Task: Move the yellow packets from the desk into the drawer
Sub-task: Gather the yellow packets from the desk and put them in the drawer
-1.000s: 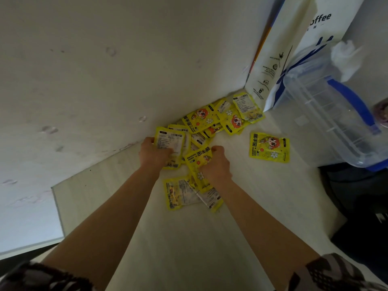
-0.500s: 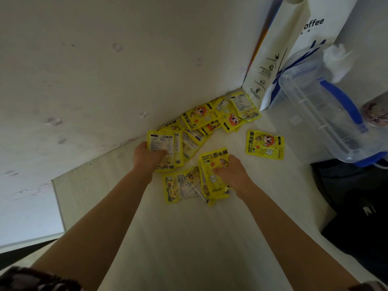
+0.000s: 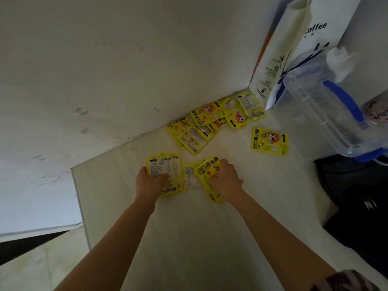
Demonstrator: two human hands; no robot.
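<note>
Several yellow packets lie on the pale desk (image 3: 189, 238). My left hand (image 3: 148, 183) grips a small stack of packets (image 3: 162, 166) with the printed backs up. My right hand (image 3: 225, 179) grips another bunch of packets (image 3: 206, 168), fronts up, and one more packet (image 3: 190, 175) lies between the two bunches. A heap of packets (image 3: 212, 120) stays in the corner against the wall. A single packet (image 3: 269, 141) lies apart to the right. No drawer is in view.
A white paper coffee bag (image 3: 294, 51) stands in the corner. A clear plastic box with blue handles (image 3: 323, 101) sits to the right, a dark bag (image 3: 357, 202) below it. The desk's left edge (image 3: 78, 198) drops off near the wall.
Both hands have pulled their bunches of packets away from the corner heap toward me, and the heap is left behind by the wall.
</note>
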